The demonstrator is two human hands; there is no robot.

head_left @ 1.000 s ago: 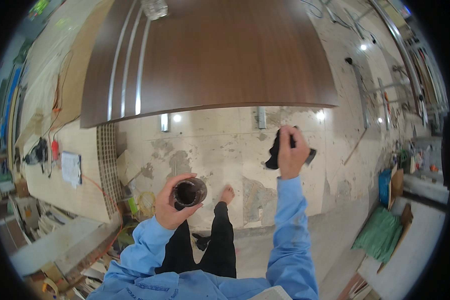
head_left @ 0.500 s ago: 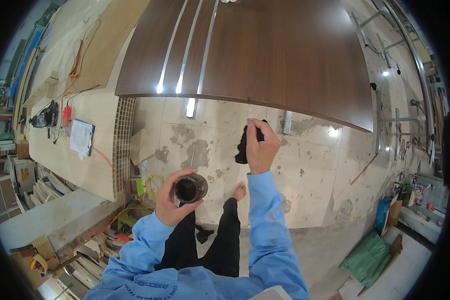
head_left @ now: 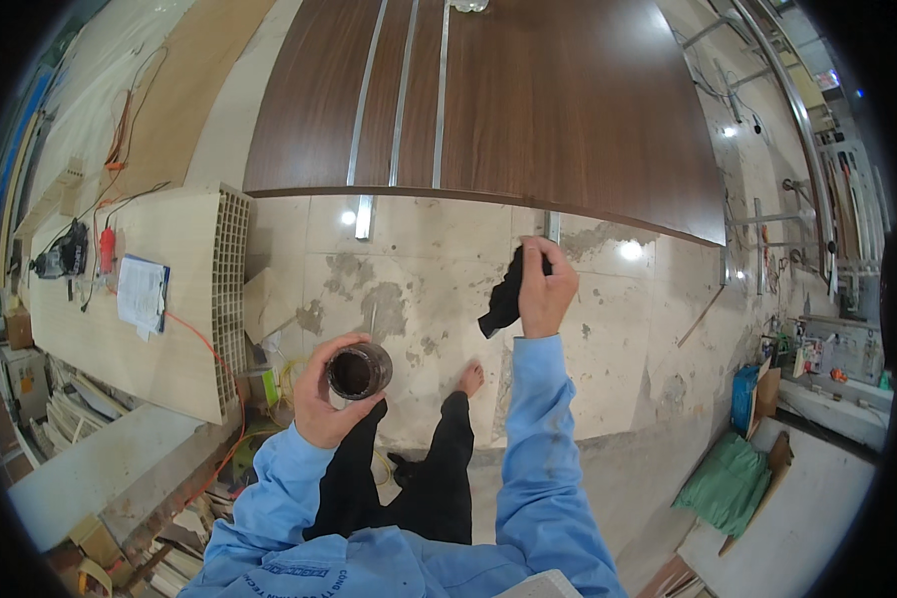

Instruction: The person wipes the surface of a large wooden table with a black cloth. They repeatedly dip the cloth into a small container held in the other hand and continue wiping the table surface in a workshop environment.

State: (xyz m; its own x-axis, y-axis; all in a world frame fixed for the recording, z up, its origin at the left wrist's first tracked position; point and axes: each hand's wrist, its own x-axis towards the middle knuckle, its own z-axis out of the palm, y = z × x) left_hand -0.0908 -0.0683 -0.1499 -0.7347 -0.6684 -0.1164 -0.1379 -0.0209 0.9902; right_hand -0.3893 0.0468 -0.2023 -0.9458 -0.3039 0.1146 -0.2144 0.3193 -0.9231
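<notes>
My left hand (head_left: 317,407) is wrapped round a small open jar (head_left: 360,373), with dark brown stuff inside and smeared on its rim. The jar's mouth faces up. In front of me, my right hand (head_left: 549,291) is closed on a crumpled black cloth (head_left: 505,297), which hangs down on the left of the fingers. Whether anything thin is also pinched at the fingertips, I cannot tell. Just beyond that hand, and apart from it, runs the near edge of a large brown wood-grain panel (head_left: 578,120) with three metallic strips let into its left part.
At the left, a pale hollow-core board (head_left: 184,329) carries a clipboard with papers (head_left: 144,294), a red-handled tool (head_left: 107,249) and cables. Metal bars (head_left: 364,219) stick out under the panel. A green sack (head_left: 725,483) lies at the lower right, near a metal rack (head_left: 812,140).
My right hand has drawn slightly right, away from the panel's edge, with the cloth. The jar in my left hand has shifted a little left. My view has turned slightly.
</notes>
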